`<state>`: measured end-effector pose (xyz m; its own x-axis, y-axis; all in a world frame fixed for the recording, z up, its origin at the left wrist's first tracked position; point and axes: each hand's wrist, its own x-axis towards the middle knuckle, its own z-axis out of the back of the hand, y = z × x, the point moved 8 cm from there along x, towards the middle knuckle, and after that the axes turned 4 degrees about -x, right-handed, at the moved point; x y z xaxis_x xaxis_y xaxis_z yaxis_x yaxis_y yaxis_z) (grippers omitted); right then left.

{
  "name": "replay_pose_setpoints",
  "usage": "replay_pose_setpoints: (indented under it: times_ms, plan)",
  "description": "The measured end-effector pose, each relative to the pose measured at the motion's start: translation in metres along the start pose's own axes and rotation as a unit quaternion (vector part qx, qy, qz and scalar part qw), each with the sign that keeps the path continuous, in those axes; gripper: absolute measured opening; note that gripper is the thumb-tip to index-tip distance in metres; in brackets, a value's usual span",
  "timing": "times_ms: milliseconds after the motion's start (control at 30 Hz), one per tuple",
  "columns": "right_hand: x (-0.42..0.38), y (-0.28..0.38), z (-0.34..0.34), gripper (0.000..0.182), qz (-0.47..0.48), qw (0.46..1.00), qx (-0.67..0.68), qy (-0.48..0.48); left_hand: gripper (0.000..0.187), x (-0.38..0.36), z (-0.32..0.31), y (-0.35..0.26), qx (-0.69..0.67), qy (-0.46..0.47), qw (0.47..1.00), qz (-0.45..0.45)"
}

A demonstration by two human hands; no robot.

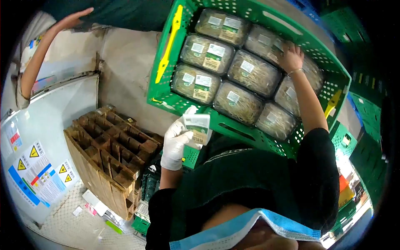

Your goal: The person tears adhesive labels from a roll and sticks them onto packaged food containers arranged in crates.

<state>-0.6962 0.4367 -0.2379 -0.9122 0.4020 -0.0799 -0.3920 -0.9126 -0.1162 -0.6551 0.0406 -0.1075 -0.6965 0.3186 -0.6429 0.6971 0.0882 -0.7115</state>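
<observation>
My left hand, in a white glove, is closed on a small stack of labels, white with green and tan print, just outside the near side of a green crate. Inside the crate lie several clear-lidded packs of pale, thin strands that look like sprouts. My bare right hand rests on top of the upper right pack, fingers laid over its label area. The left-hand packs, such as the middle one, carry a white label and a green-tan label. A centre pack shows only a white label.
Another person's arm reaches in at the upper left. Stacked wooden pallets stand on the left, near a white panel with warning signs. More green crates are at the right. Yellow handles sit on the crate's ends.
</observation>
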Motion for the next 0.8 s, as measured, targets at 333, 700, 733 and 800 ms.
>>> replay_pose_setpoints:
  times_ms: [333,700,733,800]
  plan:
    - [0.057,0.13,0.003,0.059,0.05,0.998,0.002,0.024,0.03,0.018,0.06,0.012,0.147,0.039,0.988,-0.019]
    - [-0.151,0.167,0.148,0.016,0.216,0.831,0.511,0.044,0.006,0.034,-0.018,0.021,0.139,0.03,0.987,-0.076]
    - [-0.151,0.156,0.152,0.014,0.228,0.83,0.509,-0.004,0.009,0.034,-0.016,0.026,0.17,0.029,0.982,-0.076]
    - [-0.119,0.103,0.125,0.013,0.076,0.89,0.449,0.024,0.011,0.028,-0.032,0.028,0.275,0.117,0.948,-0.106]
